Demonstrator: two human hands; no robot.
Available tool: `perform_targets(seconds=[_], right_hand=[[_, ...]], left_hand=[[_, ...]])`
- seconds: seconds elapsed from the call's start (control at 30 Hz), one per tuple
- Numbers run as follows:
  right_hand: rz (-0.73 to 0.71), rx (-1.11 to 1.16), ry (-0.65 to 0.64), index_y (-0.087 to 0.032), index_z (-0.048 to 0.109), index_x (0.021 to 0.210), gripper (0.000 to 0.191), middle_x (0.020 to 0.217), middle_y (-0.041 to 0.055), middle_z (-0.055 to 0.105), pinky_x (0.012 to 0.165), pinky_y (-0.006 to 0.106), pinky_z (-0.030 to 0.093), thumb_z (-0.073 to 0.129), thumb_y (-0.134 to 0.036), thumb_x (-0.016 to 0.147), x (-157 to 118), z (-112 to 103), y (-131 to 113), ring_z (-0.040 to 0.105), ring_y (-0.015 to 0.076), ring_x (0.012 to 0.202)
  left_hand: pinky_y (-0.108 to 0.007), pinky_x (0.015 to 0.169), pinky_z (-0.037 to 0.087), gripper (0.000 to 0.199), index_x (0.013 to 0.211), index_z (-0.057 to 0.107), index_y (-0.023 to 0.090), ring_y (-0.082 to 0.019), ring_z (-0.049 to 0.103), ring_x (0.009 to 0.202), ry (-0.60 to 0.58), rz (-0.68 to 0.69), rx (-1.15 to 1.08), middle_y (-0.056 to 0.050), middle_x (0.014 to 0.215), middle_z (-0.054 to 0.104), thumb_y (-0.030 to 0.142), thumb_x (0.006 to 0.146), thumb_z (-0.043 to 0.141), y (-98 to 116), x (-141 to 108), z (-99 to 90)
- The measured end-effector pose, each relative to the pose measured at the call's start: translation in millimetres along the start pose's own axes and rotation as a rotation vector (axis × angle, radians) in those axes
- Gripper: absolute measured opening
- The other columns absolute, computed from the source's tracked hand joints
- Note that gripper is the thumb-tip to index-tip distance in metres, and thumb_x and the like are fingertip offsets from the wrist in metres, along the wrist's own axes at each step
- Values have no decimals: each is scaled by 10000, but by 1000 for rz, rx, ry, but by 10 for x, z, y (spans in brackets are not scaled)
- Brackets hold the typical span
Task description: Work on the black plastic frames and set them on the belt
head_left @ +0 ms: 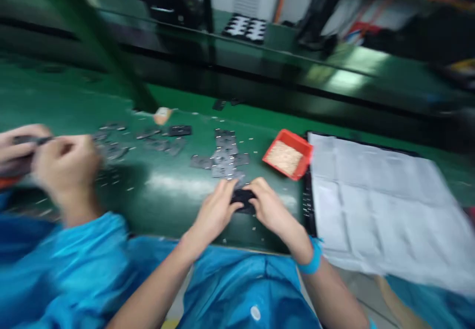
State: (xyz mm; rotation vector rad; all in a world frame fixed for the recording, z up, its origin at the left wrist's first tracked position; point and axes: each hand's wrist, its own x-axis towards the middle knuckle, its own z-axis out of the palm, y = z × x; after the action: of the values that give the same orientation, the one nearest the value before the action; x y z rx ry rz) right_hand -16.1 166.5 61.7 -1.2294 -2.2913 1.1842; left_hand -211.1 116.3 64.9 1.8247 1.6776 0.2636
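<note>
Between my two hands is a small black plastic part point(243, 201), held just above or on the green worktable point(166, 195). My left hand point(218, 204) grips its left side with thumb and fingers. On its right side, my right hand point(265, 203) pinches it the same way. Fine detail of the part is blurred and partly covered by my fingers. Just beyond my hands lies a loose pile of flat grey-black parts point(224, 153). To the right of the pile, a red bin point(307, 152) contains many tiny pale pieces point(285, 158).
A co-worker's hands point(67, 163) at the left hold a dark part, near more scattered dark parts point(111, 148). White sheeting point(371, 200) covers a black tray point(308, 205) at the right. A green post point(111, 57) rises at the back left. Behind runs a shelf point(282, 52).
</note>
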Motion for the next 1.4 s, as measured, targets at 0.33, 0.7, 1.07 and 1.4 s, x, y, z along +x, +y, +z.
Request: perform_targets(seconds=[0.33,0.7,1.07,1.4], right_hand=[[35,-315,-190,-177,591,1244,441,1236,90,647,881,382,567,804,-131,861,76,-197,-263,620,254,1072],[-25,-202,-1,-191,604,1308,369,1234,156,648,929,483,558,506,-48,982,-122,179,-172,638,322,1101],[19,-116,157,-218,559,1304,288,1180,120,662,887,418,607,469,-150,1040,-163,405,-117,690,280,1053],[70,-189,95,-182,618,1221,285,1102,144,655,883,498,543,450,-92,1010,-103,431,-60,590,321,986]], left_hand=[[-458,836,589,395,1294,565,199,-347,693,1026,-64,62,30,-110,1135,634,449,989,558,-311,118,101],[-432,970,528,151,1125,566,217,-268,608,1093,34,135,-66,-101,1150,653,123,1026,502,35,-114,-120],[-467,993,488,301,1373,455,172,-292,581,1155,89,133,-47,-149,1270,624,147,1072,446,22,-154,9],[-475,987,488,306,1359,506,174,-311,551,1147,31,85,153,-135,1307,610,245,1066,557,-1,-100,-46]])
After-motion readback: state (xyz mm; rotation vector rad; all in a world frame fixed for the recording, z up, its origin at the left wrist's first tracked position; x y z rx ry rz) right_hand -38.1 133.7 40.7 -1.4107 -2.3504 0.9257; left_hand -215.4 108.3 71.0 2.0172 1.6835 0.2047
